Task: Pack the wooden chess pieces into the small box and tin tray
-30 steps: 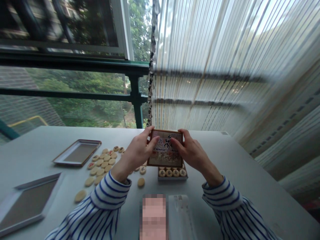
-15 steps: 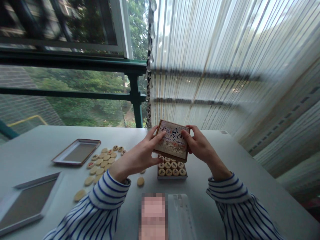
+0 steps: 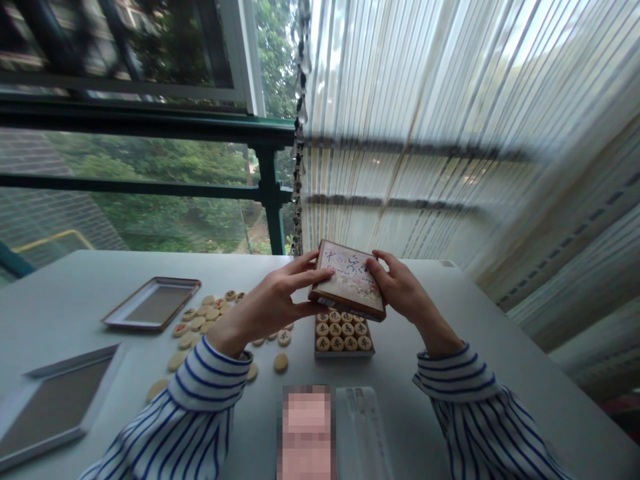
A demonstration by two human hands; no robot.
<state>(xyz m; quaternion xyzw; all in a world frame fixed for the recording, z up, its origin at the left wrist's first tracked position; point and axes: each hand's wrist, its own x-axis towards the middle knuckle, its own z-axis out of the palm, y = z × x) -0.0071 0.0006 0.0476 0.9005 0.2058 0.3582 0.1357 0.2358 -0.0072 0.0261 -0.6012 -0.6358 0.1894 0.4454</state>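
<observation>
A small Chinese chess box (image 3: 350,277) with printed characters on its top is held up in both hands. My left hand (image 3: 280,297) grips its left side, thumb underneath and fingers along the edge. On the other side, my right hand (image 3: 403,290) holds it with the thumb on top. Just below and partly hidden by it stands an open box of chess pieces (image 3: 344,337), with round wooden pieces in rows. Loose chess pieces (image 3: 197,325) lie scattered to the left, some behind my left arm. One blank-side-up piece (image 3: 281,363) sits apart near the open box.
An open shallow tray with a brown rim (image 3: 153,305) lies at the left back of the white table (image 3: 450,413). A grey-white tray (image 3: 60,403) is nearer on the left. In front are a pixelated object (image 3: 307,433) and a translucent case (image 3: 364,433). String curtains hang behind.
The held box has tilted, so its front edge now shows. My left hand has shifted slightly, uncovering a few loose pieces beside the open box.
</observation>
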